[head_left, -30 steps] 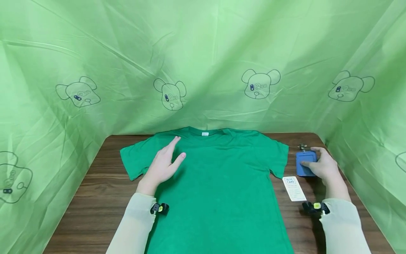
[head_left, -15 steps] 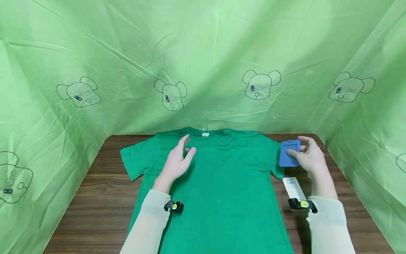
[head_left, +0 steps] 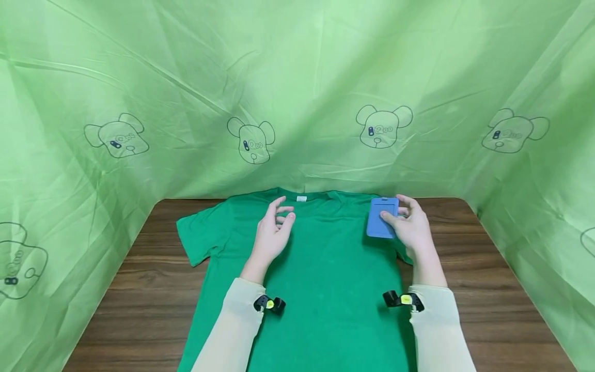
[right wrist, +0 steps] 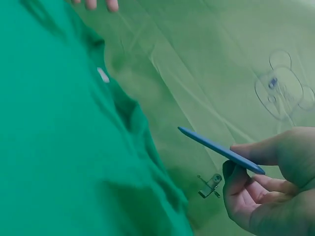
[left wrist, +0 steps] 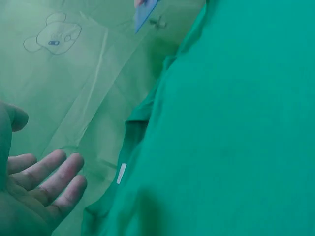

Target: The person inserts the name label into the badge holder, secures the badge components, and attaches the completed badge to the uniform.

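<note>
My right hand [head_left: 411,227] pinches a blue ID badge holder [head_left: 377,219] between thumb and fingers, over the upper right of a green T-shirt [head_left: 321,279]. In the right wrist view the badge holder [right wrist: 216,148] shows edge-on, and its metal clip [right wrist: 210,187] hangs below it. My left hand [head_left: 273,232] holds nothing; its fingers are loosely bent above the shirt near the collar. The left wrist view shows that palm [left wrist: 29,206] with relaxed fingers. The T-shirt lies spread flat, collar at the far side, with a small white label [head_left: 301,198] inside the neck.
A dark wood-grain table [head_left: 139,289] lies under the shirt. Pale green cloth [head_left: 307,93] printed with bear-face outlines rises behind and at both sides. A black wrist camera [head_left: 274,305] sits on the left sleeve, another camera [head_left: 395,298] on the right.
The right hand has lifted the blue badge holder off the table and carried it left over the shirt. The left hand has moved right, its fingers bending. The white card is now out of sight.
</note>
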A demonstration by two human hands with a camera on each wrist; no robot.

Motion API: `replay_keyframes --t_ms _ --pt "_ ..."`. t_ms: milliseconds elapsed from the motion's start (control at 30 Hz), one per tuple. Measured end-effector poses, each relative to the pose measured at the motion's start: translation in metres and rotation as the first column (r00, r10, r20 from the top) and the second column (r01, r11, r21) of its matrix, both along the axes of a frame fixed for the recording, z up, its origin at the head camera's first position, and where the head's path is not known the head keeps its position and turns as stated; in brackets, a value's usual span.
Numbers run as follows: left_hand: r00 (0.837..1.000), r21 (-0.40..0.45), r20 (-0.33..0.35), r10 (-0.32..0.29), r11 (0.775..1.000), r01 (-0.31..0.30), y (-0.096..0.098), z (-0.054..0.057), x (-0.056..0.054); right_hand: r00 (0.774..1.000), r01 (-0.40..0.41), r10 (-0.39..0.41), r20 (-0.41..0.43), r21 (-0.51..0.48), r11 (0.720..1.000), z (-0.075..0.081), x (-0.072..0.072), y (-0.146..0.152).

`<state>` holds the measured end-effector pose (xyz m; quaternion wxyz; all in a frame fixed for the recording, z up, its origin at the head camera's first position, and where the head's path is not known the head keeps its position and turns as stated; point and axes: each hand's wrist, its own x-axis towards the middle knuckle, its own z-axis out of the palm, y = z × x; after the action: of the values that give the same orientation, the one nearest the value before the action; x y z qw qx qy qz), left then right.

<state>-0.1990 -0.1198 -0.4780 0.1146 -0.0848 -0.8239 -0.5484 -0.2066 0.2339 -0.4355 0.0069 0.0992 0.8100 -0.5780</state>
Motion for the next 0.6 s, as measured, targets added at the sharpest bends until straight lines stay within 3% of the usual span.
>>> replay_keyframes --t_ms 300,467,600 --pt "0.999 0.146 0.026 -0.041 0.989 0.037 0.020 0.004 0.000 0.998 -0.059 0.058 -0.013 -0.199 0.978 -0.005 0.006 -0.048" --pt "0.992 0.192 0.064 -0.109 0.977 0.095 0.030 0.002 0.002 0.993 -0.116 0.113 -0.028 -0.325 0.938 -0.014 0.007 -0.072" --pt "0.975 0.244 0.113 -0.189 0.957 0.157 0.036 0.003 0.004 0.989 -0.147 0.144 -0.036 -0.378 0.914 -0.018 0.006 -0.084"
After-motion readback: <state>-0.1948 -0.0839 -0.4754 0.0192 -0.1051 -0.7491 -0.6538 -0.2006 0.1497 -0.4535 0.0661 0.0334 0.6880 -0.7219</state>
